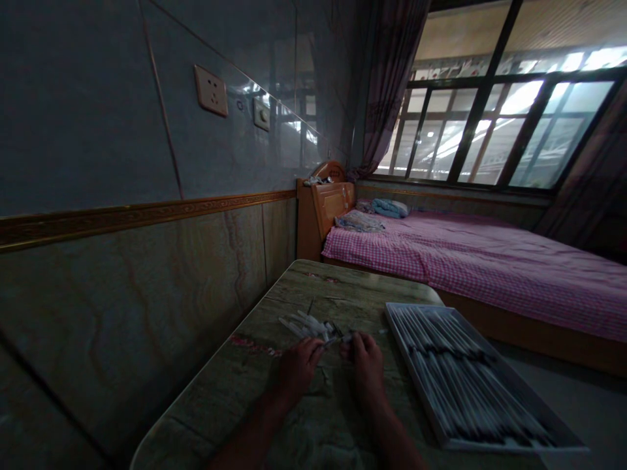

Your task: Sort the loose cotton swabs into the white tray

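Note:
My left hand (297, 365) is closed, thumb and forefinger pinching one end of a slim, pen-like piece (332, 341). At the other end, the fingers of my right hand (366, 360) are pinched together, with a small greyish tip showing between them. The two hands are a short way apart, low over the table. Just beyond my left fingertips lies a loose pile of whitish, translucent slim pieces (300, 323), some with dark parts. It is too dim to make out their exact kind.
To the right, a shallow white tray (416, 386) holds two rows of thin pale pen-like sticks with dark ends, overhanging the marbled table (353, 284). A tiled wall (206, 281) runs along the left. Behind stands a bed (392, 251) with a pink checked sheet, below a window.

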A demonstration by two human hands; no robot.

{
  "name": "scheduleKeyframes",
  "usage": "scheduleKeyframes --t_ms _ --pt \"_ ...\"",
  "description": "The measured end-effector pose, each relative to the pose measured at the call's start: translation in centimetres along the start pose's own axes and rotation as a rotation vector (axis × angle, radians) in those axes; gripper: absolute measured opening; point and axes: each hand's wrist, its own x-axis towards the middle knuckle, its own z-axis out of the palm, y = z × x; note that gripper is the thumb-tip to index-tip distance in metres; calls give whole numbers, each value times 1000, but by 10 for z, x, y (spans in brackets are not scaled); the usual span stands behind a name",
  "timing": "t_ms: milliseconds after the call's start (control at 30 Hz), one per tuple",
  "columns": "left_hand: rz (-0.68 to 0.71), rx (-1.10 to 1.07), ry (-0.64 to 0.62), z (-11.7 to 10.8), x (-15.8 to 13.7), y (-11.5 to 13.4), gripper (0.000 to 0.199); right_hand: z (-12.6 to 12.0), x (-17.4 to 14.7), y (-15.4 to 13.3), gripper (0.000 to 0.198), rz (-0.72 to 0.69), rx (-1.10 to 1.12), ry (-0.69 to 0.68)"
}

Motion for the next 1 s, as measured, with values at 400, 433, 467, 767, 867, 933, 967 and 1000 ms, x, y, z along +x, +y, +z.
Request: scheduleKeyframes --t_ms 400,433,467,767,867,933,967,1000 --pt "34 45 -30 0 -1 0 25 6 -8 -8 30 20 87 -27" --pt "38 50 -32 0 -1 0 25 5 -8 -8 30 23 82 -23" --pt "41 57 -35 0 -1 0 25 5 -8 -9 30 22 75 -25" --pt "16 183 -133 -6 -2 8 28 5 -11 -8 29 -94 -71 -98" --pt "27 198 -137 -8 -2 9 28 3 -10 -8 28 -134 -102 -123" --pt "47 216 -129 -7 -3 8 27 3 -10 -9 28 -139 -125 -125" --pt "58 233 -122 -6 -3 6 27 3 -10 -10 29 -127 -128 -120" --pt "75 253 -112 -5 -3 4 26 3 -10 -11 30 -107 -124 -112"
